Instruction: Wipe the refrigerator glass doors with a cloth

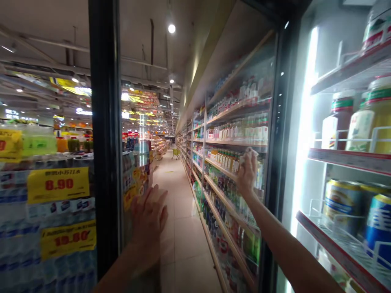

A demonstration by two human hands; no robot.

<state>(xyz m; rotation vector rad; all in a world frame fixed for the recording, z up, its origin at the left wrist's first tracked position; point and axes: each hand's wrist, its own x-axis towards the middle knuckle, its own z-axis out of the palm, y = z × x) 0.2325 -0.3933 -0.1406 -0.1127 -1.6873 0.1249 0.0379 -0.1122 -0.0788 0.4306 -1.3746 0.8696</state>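
Note:
My left hand lies flat with fingers spread on the glass of a swung-out cooler door with a black frame. My right hand reaches up against the glass of the neighbouring cooler door and grips a small white thing, perhaps a cloth; it is too blurred to tell. Behind that glass are shelves of bottled drinks.
The open cooler on the right has lit wire shelves with juice bottles and cans. A long tiled aisle runs ahead beside a row of coolers. On the left are stacked water packs with yellow price signs.

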